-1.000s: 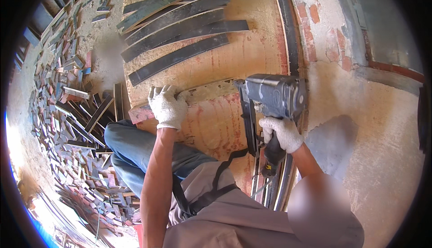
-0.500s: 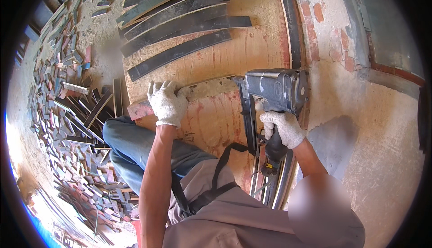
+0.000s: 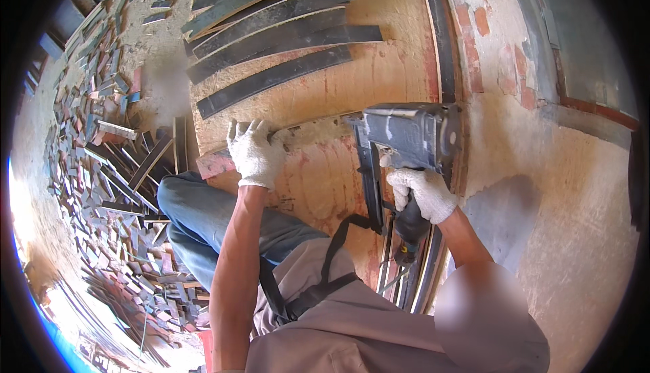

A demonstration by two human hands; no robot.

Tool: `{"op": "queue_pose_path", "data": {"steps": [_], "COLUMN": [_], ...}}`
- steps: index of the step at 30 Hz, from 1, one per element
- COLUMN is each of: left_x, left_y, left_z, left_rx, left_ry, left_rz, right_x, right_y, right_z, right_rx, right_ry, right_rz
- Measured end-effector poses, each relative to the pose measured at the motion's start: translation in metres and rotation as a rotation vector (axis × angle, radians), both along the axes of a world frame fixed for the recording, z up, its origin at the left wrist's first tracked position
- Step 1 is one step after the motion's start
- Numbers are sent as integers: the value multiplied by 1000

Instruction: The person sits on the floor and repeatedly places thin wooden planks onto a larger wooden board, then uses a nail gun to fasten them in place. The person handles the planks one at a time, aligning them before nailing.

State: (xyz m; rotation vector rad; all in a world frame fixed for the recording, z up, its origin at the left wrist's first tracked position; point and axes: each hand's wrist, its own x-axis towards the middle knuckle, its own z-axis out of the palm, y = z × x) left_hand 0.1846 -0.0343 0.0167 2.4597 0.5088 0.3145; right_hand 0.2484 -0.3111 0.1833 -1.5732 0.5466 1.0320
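Note:
My right hand (image 3: 425, 195), in a white knitted glove, is wrapped round the handle of a dark, scuffed nail gun (image 3: 404, 133). Its nose, at the left end of the body, is over the right end of a worn wooden strip (image 3: 315, 133) lying across the plywood; whether they touch I cannot tell. A long magazine runs from the nose toward me. My left hand (image 3: 257, 153), gloved alike, has its fingers bent over the far edge of that strip near its left end, holding it. Several dark, narrow boards (image 3: 274, 80) lie beyond it on the plywood sheet (image 3: 379, 75).
Offcuts (image 3: 145, 163) are heaped on the floor at the left. Along the right stands a worn plastered wall (image 3: 562, 190) with bare brick patches. A long dark strip (image 3: 440, 41) runs beside it. My bent leg (image 3: 203, 204) is close to the sheet's near left side.
The nail gun and my right hand have shifted slightly left relative to the plywood. My left hand keeps its hold on the strip, and the whole view has moved a little.

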Motion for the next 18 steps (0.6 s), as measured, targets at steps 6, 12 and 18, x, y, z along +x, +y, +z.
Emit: {"op": "queue_pose_path", "data": {"steps": [6, 12, 18], "left_x": [0, 0, -2], "left_y": [-1, -3, -1], "left_z": [-1, 1, 6], "left_rx": [-16, -31, -51], "left_ry": [-3, -18, 16], "left_rz": [-1, -9, 3], "right_x": [-1, -10, -12], "right_y": [15, 26, 28], "right_z": [12, -7, -4], "right_rx": [-21, -26, 35], "right_ry": [-82, -24, -101], "right_rz": [93, 143, 85]}}
